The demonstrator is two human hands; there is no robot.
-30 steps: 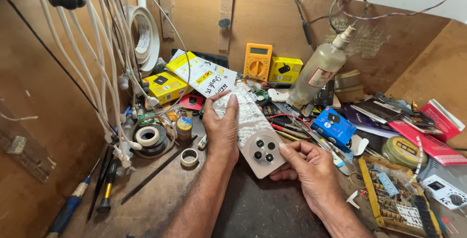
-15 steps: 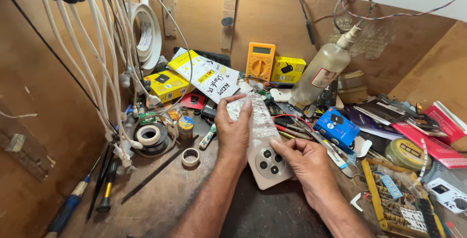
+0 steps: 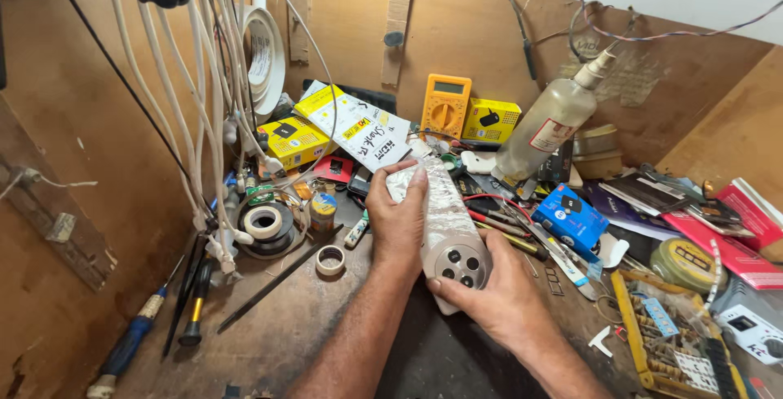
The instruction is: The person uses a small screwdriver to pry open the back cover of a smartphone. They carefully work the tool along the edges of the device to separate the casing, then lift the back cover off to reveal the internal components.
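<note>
I hold a long white power strip (image 3: 447, 232) over the middle of the cluttered workbench, its length wrapped in shiny plastic film and its round socket face with several holes turned up toward me. My left hand (image 3: 398, 218) grips its left side, fingertips curled over the far end. My right hand (image 3: 494, 291) cups the near end from the right, thumb beside the socket face. Both forearms come in from the bottom edge.
Left of my hands lie tape rolls (image 3: 267, 225), a small tape ring (image 3: 330, 259), a black rod (image 3: 274, 282) and screwdrivers (image 3: 130, 342). Behind stand yellow boxes (image 3: 295, 139), a yellow multimeter (image 3: 445, 106) and a glass bottle (image 3: 546, 127). A blue box (image 3: 573, 211) lies right. White cables (image 3: 204, 81) hang left.
The power strip has shifted slightly right and toward me, with both hands keeping their grip. The view has moved a little closer.
</note>
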